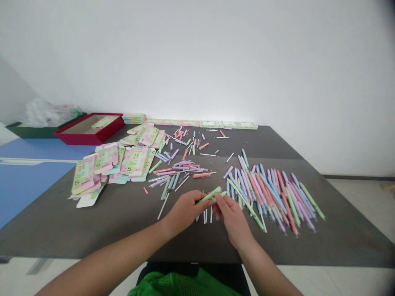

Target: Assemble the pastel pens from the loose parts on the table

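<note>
Both hands sit just inside the near edge of the dark desk point(271, 142), with a fanned pile of pastel pens point(271, 201) just to their right. The left hand point(184, 211) grips a green pen barrel point(210, 195) in closed fingers, the right hand point(234, 222) pinches its other end, and white pen refills point(205, 213) lie below. Far left, a red box point(83, 133) holds a flat printed carton point(105, 122).
</note>
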`<state>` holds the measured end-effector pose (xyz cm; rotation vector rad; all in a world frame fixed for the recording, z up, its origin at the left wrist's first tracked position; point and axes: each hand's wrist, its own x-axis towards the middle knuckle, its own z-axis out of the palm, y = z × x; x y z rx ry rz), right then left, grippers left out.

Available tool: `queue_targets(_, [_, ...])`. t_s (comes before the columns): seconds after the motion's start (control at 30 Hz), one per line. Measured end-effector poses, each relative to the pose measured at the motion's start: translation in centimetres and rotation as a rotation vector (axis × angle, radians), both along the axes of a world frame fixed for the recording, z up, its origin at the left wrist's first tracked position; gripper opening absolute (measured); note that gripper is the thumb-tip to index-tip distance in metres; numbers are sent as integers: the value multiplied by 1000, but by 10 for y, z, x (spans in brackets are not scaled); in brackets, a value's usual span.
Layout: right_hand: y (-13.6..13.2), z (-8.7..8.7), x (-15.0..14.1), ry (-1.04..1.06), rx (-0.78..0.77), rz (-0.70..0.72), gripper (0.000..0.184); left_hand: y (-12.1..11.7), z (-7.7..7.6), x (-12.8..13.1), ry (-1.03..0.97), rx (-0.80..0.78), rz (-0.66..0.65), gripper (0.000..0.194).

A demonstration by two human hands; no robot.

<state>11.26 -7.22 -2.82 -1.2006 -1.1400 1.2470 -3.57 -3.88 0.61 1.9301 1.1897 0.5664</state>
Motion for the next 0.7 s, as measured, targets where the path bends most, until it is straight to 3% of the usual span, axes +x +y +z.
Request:
queue_targets(0.13, [-5,2,8,-75,96,-165,29,-11,1,-2,-137,-106,76,32])
queue_targets(0.23, [-6,8,14,1,159,-249,25,-17,3,-4,-232,-194,76,31])
queue_targets(0.4, [-11,22,14,278,50,-136,18,-22,5,-5,-320,-283,35,31])
queue_targets(0.53, [-15,27,10,302,-2,-104,19,-20,6,-3,-286,-252,-17,28])
queue_targets(0.7, [-12,21,8,275,-114,-83,18,-13,12,-2,-119,-101,-57,22])
